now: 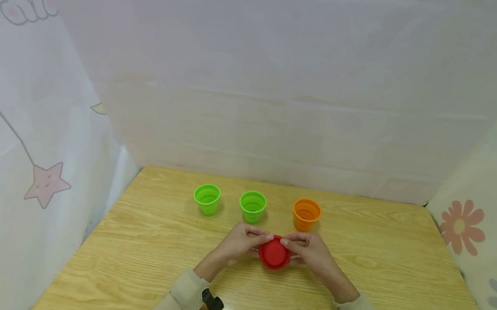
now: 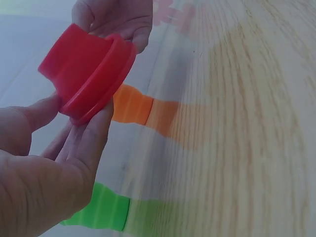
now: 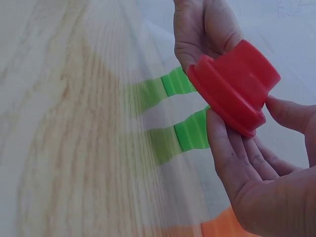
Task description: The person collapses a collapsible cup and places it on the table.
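Note:
A red collapsible cup (image 1: 275,254), partly folded so that a stepped ring shows, is held between both hands with its base tipped toward the head camera. My left hand (image 1: 239,244) pinches its left side, thumb on the base side and fingers on the rim. From the other side my right hand (image 1: 310,255) pinches it the same way. In the left wrist view the cup (image 2: 89,74) is raised above the wooden table. The right wrist view shows the cup (image 3: 234,86) with the right fingers (image 3: 232,158) under its rim.
Behind the hands stand two green cups (image 1: 207,199) (image 1: 252,206) and an orange cup (image 1: 306,215), upright in a row. The wooden table (image 1: 146,266) ends at a pale cloth backdrop (image 1: 279,128). Printed cloth walls rise at both sides.

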The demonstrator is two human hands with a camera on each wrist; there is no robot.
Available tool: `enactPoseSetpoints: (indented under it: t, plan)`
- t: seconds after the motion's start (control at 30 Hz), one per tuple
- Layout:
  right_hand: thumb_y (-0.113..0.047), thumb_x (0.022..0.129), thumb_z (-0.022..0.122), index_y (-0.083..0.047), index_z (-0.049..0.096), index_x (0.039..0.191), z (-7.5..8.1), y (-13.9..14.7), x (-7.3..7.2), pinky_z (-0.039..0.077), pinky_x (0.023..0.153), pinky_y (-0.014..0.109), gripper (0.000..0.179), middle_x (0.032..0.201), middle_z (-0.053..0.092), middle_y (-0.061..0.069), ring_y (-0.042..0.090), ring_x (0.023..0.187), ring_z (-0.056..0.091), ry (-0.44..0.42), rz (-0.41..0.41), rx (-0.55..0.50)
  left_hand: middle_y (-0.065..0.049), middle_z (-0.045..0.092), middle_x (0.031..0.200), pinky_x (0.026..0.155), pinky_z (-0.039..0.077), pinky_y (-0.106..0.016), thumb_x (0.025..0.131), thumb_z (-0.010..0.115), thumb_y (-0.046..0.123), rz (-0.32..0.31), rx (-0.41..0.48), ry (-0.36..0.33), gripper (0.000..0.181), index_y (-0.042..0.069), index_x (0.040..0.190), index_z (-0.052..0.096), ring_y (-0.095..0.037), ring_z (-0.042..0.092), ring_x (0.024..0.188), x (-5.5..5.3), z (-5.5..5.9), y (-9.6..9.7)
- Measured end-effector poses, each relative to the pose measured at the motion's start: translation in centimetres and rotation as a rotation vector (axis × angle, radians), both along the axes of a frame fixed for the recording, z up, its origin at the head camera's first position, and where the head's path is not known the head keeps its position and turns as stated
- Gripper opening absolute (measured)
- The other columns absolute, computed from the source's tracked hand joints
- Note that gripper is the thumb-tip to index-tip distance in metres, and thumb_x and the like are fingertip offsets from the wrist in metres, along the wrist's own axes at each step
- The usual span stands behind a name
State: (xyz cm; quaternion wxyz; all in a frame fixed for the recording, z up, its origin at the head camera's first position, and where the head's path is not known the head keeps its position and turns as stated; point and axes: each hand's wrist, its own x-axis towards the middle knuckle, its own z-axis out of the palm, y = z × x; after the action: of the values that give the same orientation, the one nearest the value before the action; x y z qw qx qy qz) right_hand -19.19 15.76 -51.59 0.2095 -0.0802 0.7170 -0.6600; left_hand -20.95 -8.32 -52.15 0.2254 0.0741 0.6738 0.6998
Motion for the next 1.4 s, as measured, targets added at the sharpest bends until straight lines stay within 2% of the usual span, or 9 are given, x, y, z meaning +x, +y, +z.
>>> enactPoseSetpoints:
  t: [0.23, 0.43, 0.67, 0.83, 1.13, 1.27, 1.4]
  plan:
    - [-0.026, 0.100, 0.074, 0.011, 0.061, 0.134, -0.6, 0.2, -0.2, 0.067, 0.090, 0.041, 0.051, 0.115, 0.078, 0.009, 0.016, 0.096, 0.076, -0.024, -0.006, -0.051, -0.018, 0.080, 0.108, 0.080, 0.068, -0.035, 0.101, 0.072, 0.015, -0.003, -0.013, 0.006, 0.033, -0.010, 0.123, 0.072, -0.013, 0.077, 0.082, 0.0, 0.1, -0.3]
    - [-0.024, 0.100, 0.074, 0.012, 0.059, 0.134, -0.9, 0.2, 0.0, 0.067, 0.090, 0.043, 0.052, 0.113, 0.077, 0.007, 0.016, 0.096, 0.077, -0.047, -0.015, -0.071, -0.018, 0.080, 0.110, 0.083, 0.068, -0.036, 0.099, 0.075, 0.016, -0.025, -0.017, -0.027, 0.036, -0.008, 0.126, 0.071, -0.013, 0.077, 0.085, 0.1, 0.1, -0.2]
    - [-0.023, 0.100, 0.074, 0.012, 0.059, 0.136, -0.5, 0.1, 0.0, 0.067, 0.090, 0.044, 0.052, 0.114, 0.077, 0.005, 0.015, 0.096, 0.077, -0.057, -0.018, -0.096, -0.016, 0.081, 0.107, 0.082, 0.068, -0.038, 0.099, 0.075, 0.016, -0.004, -0.008, -0.021, 0.036, -0.008, 0.125, 0.071, -0.013, 0.077, 0.083, 0.1, 0.5, -0.1]
    - [-0.019, 0.099, 0.075, 0.012, 0.058, 0.136, -0.2, 0.2, 0.0, 0.067, 0.089, 0.045, 0.051, 0.110, 0.078, 0.005, 0.016, 0.093, 0.076, -0.065, -0.027, -0.093, -0.020, 0.079, 0.113, 0.086, 0.068, -0.041, 0.099, 0.074, 0.016, -0.029, -0.002, -0.011, 0.037, -0.010, 0.126, 0.070, -0.014, 0.077, 0.087, 0.2, 0.7, 0.0]
    - [-0.006, 0.094, 0.076, 0.009, 0.062, 0.125, 1.1, -0.6, 0.3, 0.069, 0.077, 0.042, 0.037, 0.095, 0.072, 0.008, 0.014, 0.081, 0.072, 0.053, -0.094, 0.073, -0.022, 0.077, 0.119, 0.087, 0.068, -0.040, 0.102, 0.069, 0.012, -0.096, 0.019, 0.001, 0.037, -0.012, 0.131, 0.066, -0.012, 0.077, 0.087, 0.3, 0.8, -0.4]
    - [-0.004, 0.094, 0.076, 0.009, 0.062, 0.124, 1.5, -0.8, 0.5, 0.069, 0.073, 0.037, 0.035, 0.096, 0.073, 0.013, 0.014, 0.080, 0.073, 0.112, -0.114, 0.113, -0.022, 0.076, 0.121, 0.085, 0.068, -0.038, 0.103, 0.067, 0.010, -0.114, 0.031, 0.019, 0.039, -0.013, 0.134, 0.064, -0.010, 0.077, 0.086, 0.3, 0.7, -0.6]
    - [-0.005, 0.095, 0.075, 0.007, 0.063, 0.123, 1.2, -0.7, 0.5, 0.069, 0.072, 0.039, 0.033, 0.100, 0.075, 0.017, 0.016, 0.082, 0.075, 0.162, -0.107, 0.135, -0.022, 0.076, 0.120, 0.083, 0.068, -0.036, 0.102, 0.066, 0.008, -0.118, 0.042, 0.024, 0.039, -0.014, 0.134, 0.063, -0.010, 0.076, 0.087, 0.2, 0.5, -0.7]
